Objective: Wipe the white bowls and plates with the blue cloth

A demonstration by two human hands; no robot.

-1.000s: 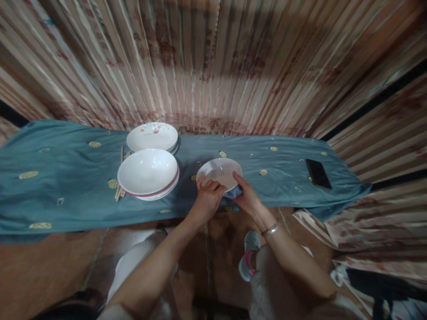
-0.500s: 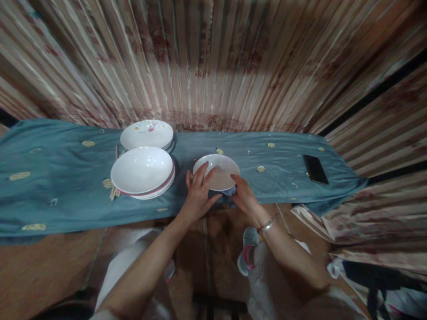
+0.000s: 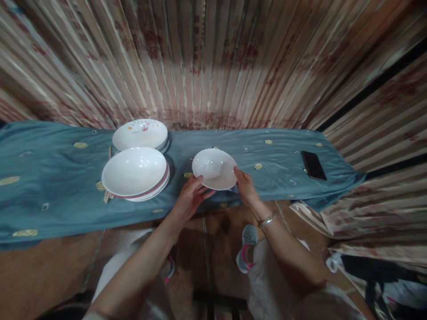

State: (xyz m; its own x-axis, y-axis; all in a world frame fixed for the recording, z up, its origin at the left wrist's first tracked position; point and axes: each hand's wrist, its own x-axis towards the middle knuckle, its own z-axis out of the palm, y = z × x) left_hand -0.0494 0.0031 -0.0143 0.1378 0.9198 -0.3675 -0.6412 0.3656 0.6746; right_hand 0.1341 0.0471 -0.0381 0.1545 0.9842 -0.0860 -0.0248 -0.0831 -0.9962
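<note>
A white bowl [image 3: 213, 166] is between my two hands at the middle of the cloth-covered table, its inside facing up and slightly tilted. My left hand [image 3: 191, 198] grips its near left edge, thumb at the rim and fingers reaching under. On the right side, my right hand [image 3: 246, 186] holds the rim with the thumb on top; its fingers are mostly hidden beneath. A small bluish patch [image 3: 234, 188] shows under the bowl by my right hand; I cannot make out what it is. Left of my hands stands a stack of larger white bowls [image 3: 135, 171], one red-edged.
Behind that stack is a second one, with a flower-patterned dish [image 3: 140, 133] on top. Chopsticks [image 3: 107, 195] lie partly hidden beside the stacks. A black phone [image 3: 313, 165] rests at the right on the blue-green tablecloth [image 3: 276, 178]. A pleated curtain [image 3: 207, 66] hangs behind the table.
My left hand has moved from over the bowl's inside to its near left edge. The bowl is tilted a little differently, and my right hand stays on its right side. The view has shifted slightly.
</note>
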